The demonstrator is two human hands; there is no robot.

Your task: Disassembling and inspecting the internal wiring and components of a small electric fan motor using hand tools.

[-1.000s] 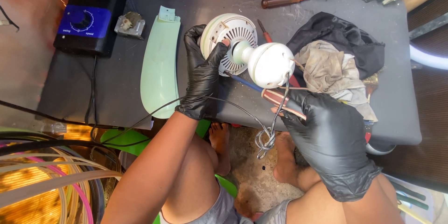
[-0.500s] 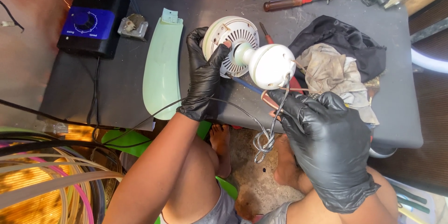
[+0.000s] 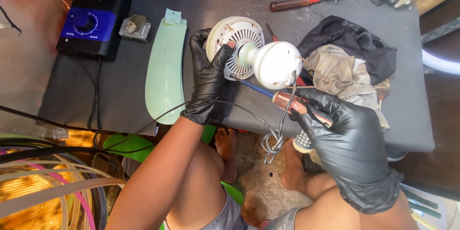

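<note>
My left hand, in a black glove, grips the vented rim of a cream fan motor housing that rests on the dark table. A white rounded cap sticks out from the housing toward me. My right hand, also in a black glove, is closed on a tool with a brown handle just below the cap. Grey wires run from the cap past this hand and hang in a knot over the table edge.
A pale green fan blade lies left of the housing. Black and beige rags sit to the right. A blue and black control box, a red-handled screwdriver and small parts lie at the back. Coiled cables are at lower left.
My right hand has shifted slightly up toward the white cap with the tool. My left hand stays on the housing rim.
</note>
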